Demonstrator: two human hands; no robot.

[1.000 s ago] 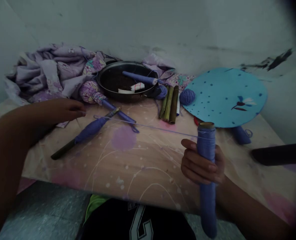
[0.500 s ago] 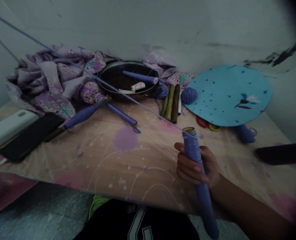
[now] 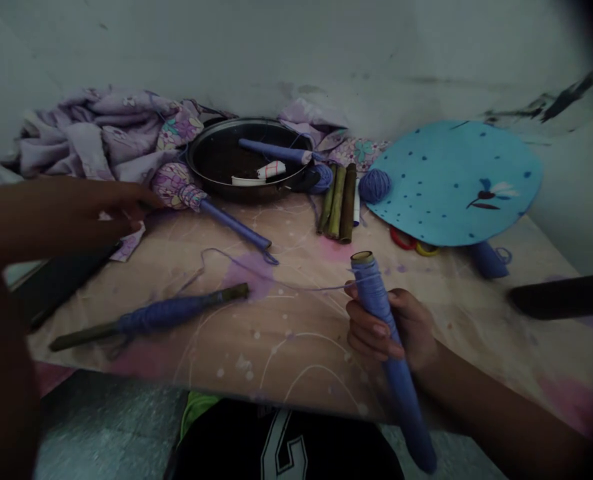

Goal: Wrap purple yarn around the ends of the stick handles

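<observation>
My right hand (image 3: 381, 327) is wrapped round a hollow tube (image 3: 393, 357) wound with blue-purple yarn, held tilted above the table's front. A slack strand of yarn (image 3: 286, 287) runs from the tube's upper end towards a yarn-wound stick (image 3: 171, 313) lying on the table at left. My left hand (image 3: 121, 200) reaches in from the left edge, slightly blurred, fingers extended and apart, beside the flowered cloth bundle (image 3: 173, 187). Nothing shows in its fingers. Another yarn-wound stick (image 3: 236, 223) juts from that bundle.
A dark pan (image 3: 211, 183) holds a yarn-wound stick (image 3: 276, 152) and a white packet. Several bare sticks (image 3: 339, 203) and a yarn ball (image 3: 375, 186) lie near a blue oval board (image 3: 451, 187). Scissor handles (image 3: 403, 238) peek out beneath it. A black phone (image 3: 71, 280) lies left.
My left hand has come into view at the left. The yarn-wound stick now lies nearer the table's front, and the taut strand has gone slack. My right hand keeps its hold.
</observation>
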